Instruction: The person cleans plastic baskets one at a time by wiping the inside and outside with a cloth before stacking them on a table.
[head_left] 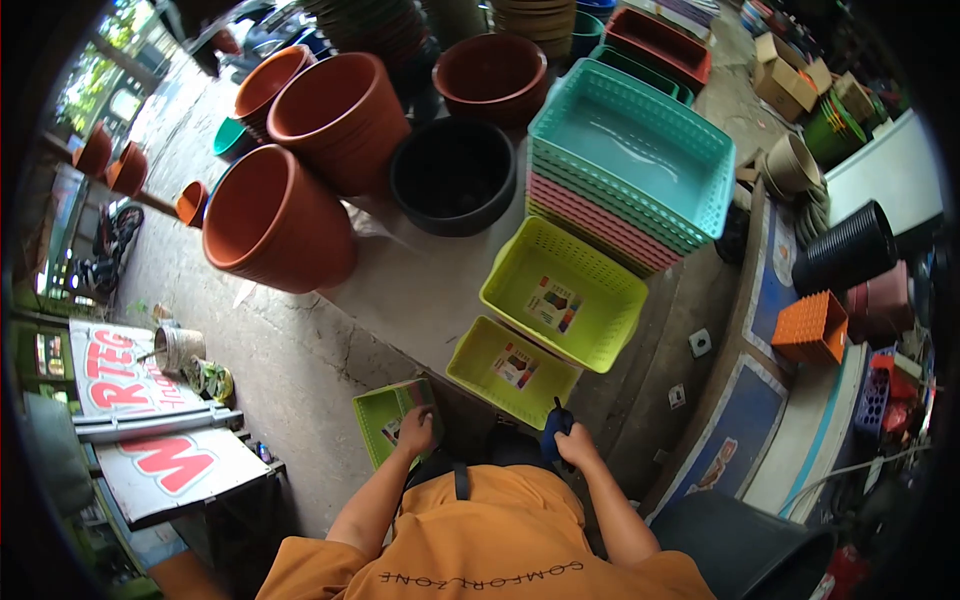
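Note:
My left hand (415,430) grips the edge of a lime-green plastic basket (372,422), low on my left and tilted. Wrapped in my right hand (574,444) is a dark blue, cloth-like bundle (556,430); its exact kind I cannot tell. Between the hands, at the near table edge, lies a shallow lime-green basket (470,365) with a label inside. Just beyond it sits a deeper lime-green basket (610,340), also labelled. A tall stack of perforated baskets, teal on top (630,150) with pink ones below, stands behind that one.
Stacked terracotta-coloured pots (335,120) and a black bowl-shaped pot (452,180) crowd the table (400,290). To the right are an orange basket (808,328) and a black pot stack (848,250). A lettered sign (180,465) stands at left, near a potted plant (208,380).

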